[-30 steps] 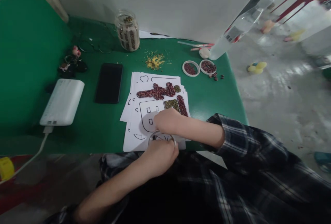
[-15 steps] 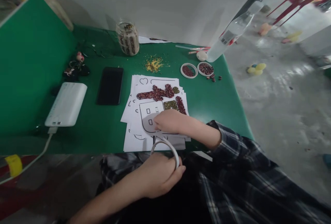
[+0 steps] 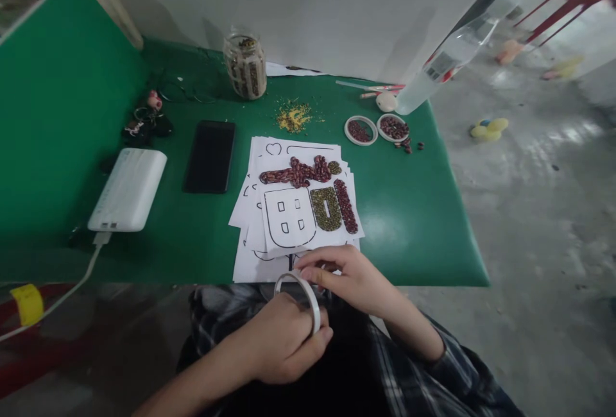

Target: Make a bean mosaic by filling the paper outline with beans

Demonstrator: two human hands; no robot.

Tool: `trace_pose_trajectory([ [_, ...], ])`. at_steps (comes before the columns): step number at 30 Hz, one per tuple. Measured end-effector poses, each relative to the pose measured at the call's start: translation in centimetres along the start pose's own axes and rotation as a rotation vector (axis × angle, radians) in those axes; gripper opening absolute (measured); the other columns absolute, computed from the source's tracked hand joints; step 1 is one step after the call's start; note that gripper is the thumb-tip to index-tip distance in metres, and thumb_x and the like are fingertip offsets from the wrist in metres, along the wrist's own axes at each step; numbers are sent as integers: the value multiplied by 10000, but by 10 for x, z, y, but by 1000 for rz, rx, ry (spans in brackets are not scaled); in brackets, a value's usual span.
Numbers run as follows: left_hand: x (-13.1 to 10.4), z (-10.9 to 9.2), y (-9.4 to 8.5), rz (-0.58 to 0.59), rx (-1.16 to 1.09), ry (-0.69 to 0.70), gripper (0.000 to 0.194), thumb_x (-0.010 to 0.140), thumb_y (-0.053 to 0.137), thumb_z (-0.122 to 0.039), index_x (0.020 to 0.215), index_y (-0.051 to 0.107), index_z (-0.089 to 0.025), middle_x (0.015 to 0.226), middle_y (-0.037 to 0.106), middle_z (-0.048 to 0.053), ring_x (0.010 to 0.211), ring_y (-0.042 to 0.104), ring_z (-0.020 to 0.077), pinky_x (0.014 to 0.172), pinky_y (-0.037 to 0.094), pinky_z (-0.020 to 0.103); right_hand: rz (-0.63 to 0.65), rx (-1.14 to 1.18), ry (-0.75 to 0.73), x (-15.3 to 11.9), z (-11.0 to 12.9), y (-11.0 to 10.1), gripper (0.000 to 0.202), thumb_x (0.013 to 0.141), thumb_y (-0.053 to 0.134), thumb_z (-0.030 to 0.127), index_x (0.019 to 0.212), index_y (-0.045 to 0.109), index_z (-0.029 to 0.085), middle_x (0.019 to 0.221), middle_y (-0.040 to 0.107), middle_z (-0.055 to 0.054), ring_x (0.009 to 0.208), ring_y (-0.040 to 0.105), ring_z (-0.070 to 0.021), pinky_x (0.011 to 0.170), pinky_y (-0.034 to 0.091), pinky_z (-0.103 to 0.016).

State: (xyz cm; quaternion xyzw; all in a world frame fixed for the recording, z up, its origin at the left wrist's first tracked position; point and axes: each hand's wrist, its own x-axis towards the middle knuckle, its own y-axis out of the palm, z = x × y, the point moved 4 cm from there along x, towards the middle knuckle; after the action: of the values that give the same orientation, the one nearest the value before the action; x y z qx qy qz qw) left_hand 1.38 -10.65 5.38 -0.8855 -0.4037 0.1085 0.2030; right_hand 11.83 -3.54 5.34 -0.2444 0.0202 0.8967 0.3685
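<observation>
At the table's near edge, my left hand [image 3: 289,340] is closed around a roll of white tape [image 3: 312,305], held upright. The fingertips of my right hand [image 3: 344,272] are pressed together at the top of the roll; any strip of tape between them is too small to make out. Beyond them lies a stack of white paper sheets [image 3: 250,237]. On the top sheet, red beans [image 3: 283,175], green beans [image 3: 327,208] and small dark red beans [image 3: 346,206] fill printed outlines. A pocket-like outline with small rectangles is unfilled.
Two lids of beans [image 3: 360,130] sit at the back right by a bottle [image 3: 433,74] and a white egg-shaped object [image 3: 386,102]. A jar [image 3: 246,70] stands behind yellow crumbs [image 3: 293,117]. A black phone [image 3: 210,156], white power bank [image 3: 129,189] and keys are left.
My right hand has moved from over the top sheet back to the tape roll, uncovering the green and dark red bean shapes. The camera view has shifted slightly.
</observation>
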Motion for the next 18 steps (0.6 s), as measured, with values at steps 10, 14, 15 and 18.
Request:
trace_pose_trajectory([
  [10,4,3,5,46,-357,-176,283,923,347,-313,691,459,-196,596,492,-3,578,429,133,587,300,264,-45,-3,-68,13,-4,-10,122,815,600,281,796,631,165,765,635,-3,695,540,-104,646,432,-235],
  [14,7,13,14,-160,-1063,-463,419,940,226,-421,639,416,-200,391,377,-54,347,297,82,408,243,215,-121,-66,-200,32,13,-25,118,840,560,268,810,613,167,792,638,-2,712,536,-101,662,421,-231],
  [15,9,16,14,-235,-1219,-488,438,940,207,-426,627,415,-201,354,343,-63,306,240,75,369,197,212,-146,-101,-216,40,15,-29,119,840,559,269,808,613,168,796,637,-2,700,529,-99,654,415,-229],
  [18,19,22,8,-330,-1639,-548,444,942,197,-382,603,414,-196,313,254,-81,273,147,63,329,133,198,-226,-246,-253,64,17,-41,118,834,557,264,799,616,169,801,629,0,680,509,-97,653,399,-231],
])
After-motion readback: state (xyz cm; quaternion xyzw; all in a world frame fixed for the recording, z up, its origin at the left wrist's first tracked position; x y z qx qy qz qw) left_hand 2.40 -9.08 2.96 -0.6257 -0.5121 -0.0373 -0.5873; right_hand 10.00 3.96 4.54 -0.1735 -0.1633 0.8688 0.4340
